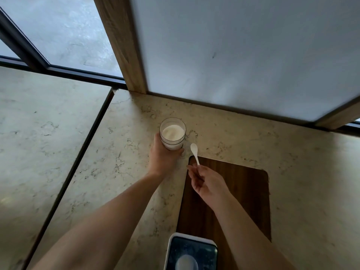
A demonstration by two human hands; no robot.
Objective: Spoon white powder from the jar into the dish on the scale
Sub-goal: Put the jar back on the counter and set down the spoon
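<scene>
A clear glass jar (172,133) with white powder inside stands open on the stone counter. My left hand (162,158) wraps around its near side. My right hand (207,184) pinches the handle of a small white spoon (194,152), whose bowl points away from me, just right of the jar and outside it. The bowl looks empty. At the bottom edge lies the scale (191,250), with a dark glassy top and white rim. A pale round dish (186,263) sits on it, partly cut off by the frame.
A dark wooden board (233,191) lies on the counter (302,172) under my right hand and the scale. A frosted panel (243,55) in a wood frame rises behind the jar. A dark gap (87,141) splits the counter at left.
</scene>
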